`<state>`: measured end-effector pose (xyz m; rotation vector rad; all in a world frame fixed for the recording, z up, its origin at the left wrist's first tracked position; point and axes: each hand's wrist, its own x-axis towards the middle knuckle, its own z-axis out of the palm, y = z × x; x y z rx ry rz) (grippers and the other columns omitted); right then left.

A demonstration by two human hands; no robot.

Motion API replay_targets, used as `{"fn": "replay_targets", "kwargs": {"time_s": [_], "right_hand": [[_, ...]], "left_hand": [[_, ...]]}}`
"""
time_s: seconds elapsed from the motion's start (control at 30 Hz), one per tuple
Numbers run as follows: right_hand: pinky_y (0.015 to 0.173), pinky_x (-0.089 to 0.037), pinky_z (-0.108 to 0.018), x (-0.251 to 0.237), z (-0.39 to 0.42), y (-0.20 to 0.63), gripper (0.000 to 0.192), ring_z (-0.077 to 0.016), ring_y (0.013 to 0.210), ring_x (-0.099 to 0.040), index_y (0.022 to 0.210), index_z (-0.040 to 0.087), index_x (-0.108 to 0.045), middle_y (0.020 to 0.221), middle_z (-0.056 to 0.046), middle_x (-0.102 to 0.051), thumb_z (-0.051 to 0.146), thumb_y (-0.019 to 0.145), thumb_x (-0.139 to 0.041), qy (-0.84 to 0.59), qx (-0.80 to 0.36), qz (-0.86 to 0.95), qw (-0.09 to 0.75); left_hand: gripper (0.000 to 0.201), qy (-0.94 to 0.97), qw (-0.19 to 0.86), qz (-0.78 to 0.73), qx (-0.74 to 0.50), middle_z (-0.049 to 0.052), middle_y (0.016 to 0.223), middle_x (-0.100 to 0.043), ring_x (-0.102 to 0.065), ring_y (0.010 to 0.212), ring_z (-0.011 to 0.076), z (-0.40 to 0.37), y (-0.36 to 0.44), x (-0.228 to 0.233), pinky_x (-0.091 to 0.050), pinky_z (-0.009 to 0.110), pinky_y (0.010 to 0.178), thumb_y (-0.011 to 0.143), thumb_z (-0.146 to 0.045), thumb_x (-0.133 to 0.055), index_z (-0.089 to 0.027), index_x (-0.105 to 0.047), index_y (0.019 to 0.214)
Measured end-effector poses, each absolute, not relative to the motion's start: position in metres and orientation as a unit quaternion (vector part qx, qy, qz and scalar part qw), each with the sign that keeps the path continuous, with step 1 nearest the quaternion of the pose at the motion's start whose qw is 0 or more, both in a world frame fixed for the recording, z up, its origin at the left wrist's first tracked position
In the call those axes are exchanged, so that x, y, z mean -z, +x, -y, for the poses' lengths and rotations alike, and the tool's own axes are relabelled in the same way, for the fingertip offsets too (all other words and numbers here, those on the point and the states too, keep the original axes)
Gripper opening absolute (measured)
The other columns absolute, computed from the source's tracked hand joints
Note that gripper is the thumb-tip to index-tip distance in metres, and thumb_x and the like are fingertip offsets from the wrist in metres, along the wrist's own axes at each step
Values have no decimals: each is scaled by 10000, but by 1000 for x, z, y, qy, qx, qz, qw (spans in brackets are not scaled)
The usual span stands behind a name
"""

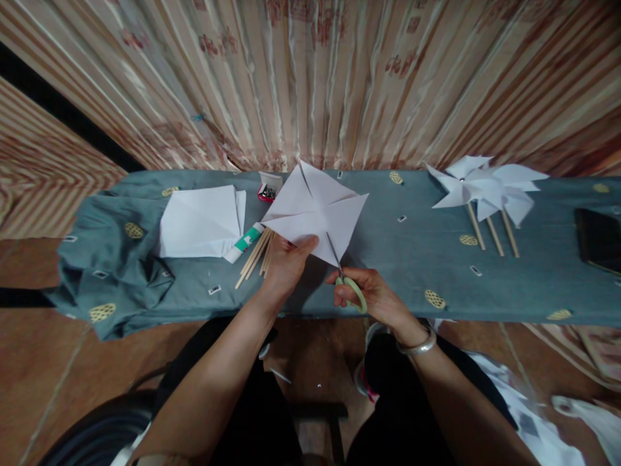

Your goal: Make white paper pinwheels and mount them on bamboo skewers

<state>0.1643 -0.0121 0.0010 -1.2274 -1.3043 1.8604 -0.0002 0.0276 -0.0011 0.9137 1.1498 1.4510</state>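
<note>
My left hand pinches the near edge of a white square paper, holding it up over the grey-green cloth of the table. The sheet shows diagonal creases and slits from its corners. My right hand grips green-handled scissors; their blades reach into the paper's near right corner along a crease. Under my left hand lie several wooden sticks, next to a glue tube.
A stack of white paper lies at the left. A small box of pins sits behind the held sheet. Finished white pinwheels on sticks lie at the right, a dark phone beyond. Striped curtain hangs behind.
</note>
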Motion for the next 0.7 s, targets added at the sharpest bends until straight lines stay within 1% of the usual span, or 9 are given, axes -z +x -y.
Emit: {"fn": "replay_targets", "kwargs": {"time_s": [0.27,0.37,0.5,0.6,0.7], "right_hand": [[475,-416,-216,3,11,163,444,-83,479,-522,778,178,-673,546,32,-625,539,581,-842,-455,-698,474,284],[485,-424,-219,4,11,163,455,-83,479,-518,777,175,-673,544,34,-616,551,581,-837,-455,-698,470,290],[484,-420,-220,6,12,162,489,-82,478,-511,808,169,-670,550,32,-617,579,589,-819,-455,-701,466,291],[487,-415,-218,6,12,163,494,-84,491,-518,845,158,-668,573,20,-637,567,607,-812,-459,-695,469,295],[478,-407,-218,7,11,164,480,-90,500,-530,832,155,-656,591,6,-652,548,608,-817,-465,-685,474,300]], "left_hand": [[209,387,499,-489,-601,26,801,-692,-634,729,176,-27,-1,2,-512,303,735,649,-243,-734,-171,-653,828],[209,384,501,-493,-598,27,810,-691,-636,730,178,-28,-2,4,-509,304,738,645,-246,-739,-171,-656,822],[230,391,503,-486,-598,22,844,-699,-638,748,173,-27,-2,5,-504,301,753,656,-228,-734,-178,-666,870],[214,392,511,-485,-592,11,790,-694,-626,708,166,-25,1,2,-499,293,712,639,-222,-736,-171,-665,834],[216,381,515,-492,-589,0,744,-687,-614,675,163,-24,4,0,-499,293,686,604,-223,-745,-171,-661,796]]}}
